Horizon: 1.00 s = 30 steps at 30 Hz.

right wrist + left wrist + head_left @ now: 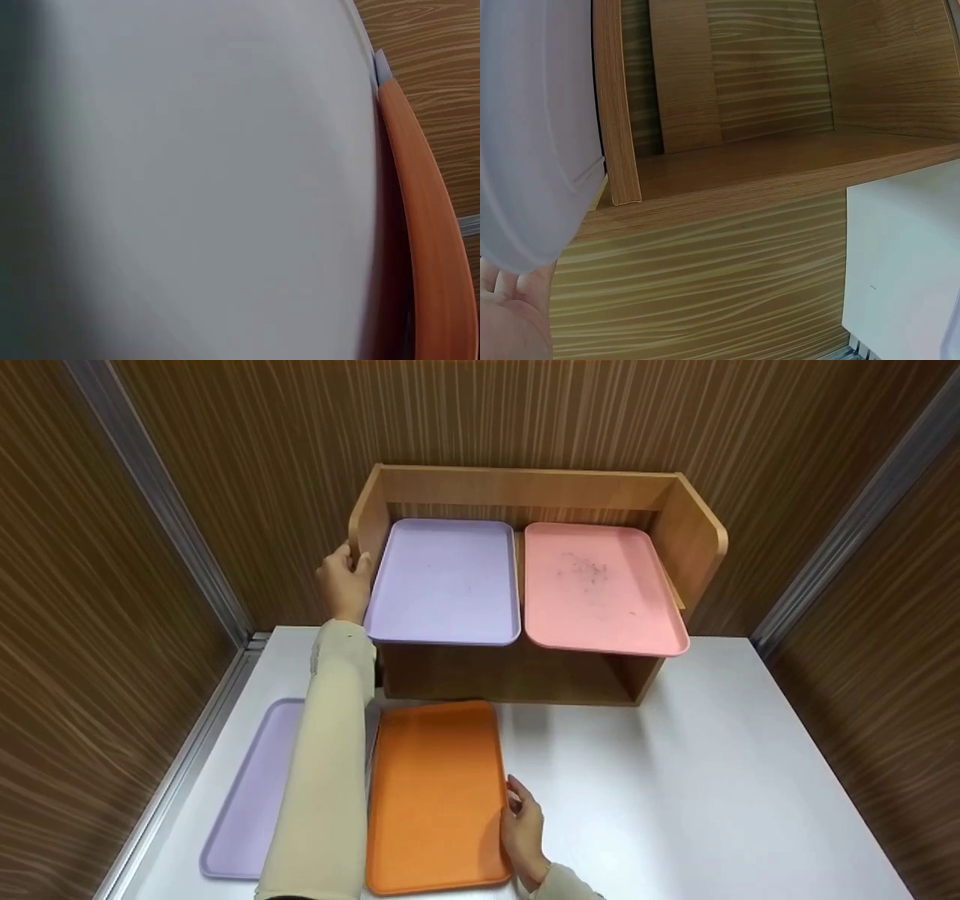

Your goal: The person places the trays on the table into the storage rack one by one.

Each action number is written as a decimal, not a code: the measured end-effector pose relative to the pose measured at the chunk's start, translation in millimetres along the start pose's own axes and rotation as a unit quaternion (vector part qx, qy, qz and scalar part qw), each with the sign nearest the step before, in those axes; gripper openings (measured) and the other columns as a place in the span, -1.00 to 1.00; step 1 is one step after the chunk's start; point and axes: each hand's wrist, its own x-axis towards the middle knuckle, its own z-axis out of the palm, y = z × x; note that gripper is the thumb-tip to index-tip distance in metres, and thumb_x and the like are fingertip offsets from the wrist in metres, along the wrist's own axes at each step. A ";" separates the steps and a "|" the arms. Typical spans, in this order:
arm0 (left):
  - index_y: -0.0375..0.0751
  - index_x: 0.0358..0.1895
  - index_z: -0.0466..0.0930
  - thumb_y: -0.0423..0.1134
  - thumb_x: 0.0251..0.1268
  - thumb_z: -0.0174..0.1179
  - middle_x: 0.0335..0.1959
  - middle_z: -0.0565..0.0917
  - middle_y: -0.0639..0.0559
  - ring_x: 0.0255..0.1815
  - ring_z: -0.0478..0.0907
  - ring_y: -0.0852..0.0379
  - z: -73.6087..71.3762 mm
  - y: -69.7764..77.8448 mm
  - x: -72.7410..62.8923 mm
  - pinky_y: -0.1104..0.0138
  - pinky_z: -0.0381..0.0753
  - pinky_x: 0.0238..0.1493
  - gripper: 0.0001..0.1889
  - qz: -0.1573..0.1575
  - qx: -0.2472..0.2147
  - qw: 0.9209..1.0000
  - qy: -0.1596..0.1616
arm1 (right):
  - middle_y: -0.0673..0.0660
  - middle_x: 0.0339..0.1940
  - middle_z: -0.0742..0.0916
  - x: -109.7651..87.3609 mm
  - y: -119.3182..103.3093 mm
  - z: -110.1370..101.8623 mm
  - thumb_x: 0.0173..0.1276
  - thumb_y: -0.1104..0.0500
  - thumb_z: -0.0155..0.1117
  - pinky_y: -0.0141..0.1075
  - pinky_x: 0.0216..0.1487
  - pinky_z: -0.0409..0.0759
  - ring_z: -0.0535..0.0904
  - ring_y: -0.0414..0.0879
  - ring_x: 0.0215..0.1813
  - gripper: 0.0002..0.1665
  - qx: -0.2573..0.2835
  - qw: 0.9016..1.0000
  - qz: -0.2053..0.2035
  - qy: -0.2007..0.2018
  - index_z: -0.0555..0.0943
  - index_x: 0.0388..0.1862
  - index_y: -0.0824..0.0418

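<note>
A wooden shelf unit (525,484) stands at the back of the table. On it a purple tray (450,577) lies on the left and a pink tray (607,615) on the right. My left hand (346,585) grips the front edge of the unit's left side panel, beside the purple tray; in the left wrist view the tray partly hides the fingers. My right hand (525,832) holds the right rim of an orange tray (439,795) in front of the unit. The right wrist view shows only the orange tray's edge, without the hand.
Left of the orange tray, a second purple tray (251,802) is partly covered by my left sleeve (322,765). White tabletop (720,780) extends to the right. Below the upper trays, the unit has a front compartment (510,671). Wood-patterned walls (487,405) enclose the table.
</note>
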 end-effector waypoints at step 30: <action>-0.27 0.08 0.57 -0.23 0.39 0.07 -0.01 0.65 -0.12 -0.08 0.54 0.06 -1.9 1.2 -0.8 0.24 0.49 0.02 -0.71 -0.010 0.015 1.000 -0.012 | 0.51 0.24 0.43 12.1 -1.1 -44.8 0.37 0.44 0.00 -0.29 0.01 0.55 0.45 0.22 0.20 -0.44 0.087 0.990 -0.010 -0.113 0.20 0.33 0.52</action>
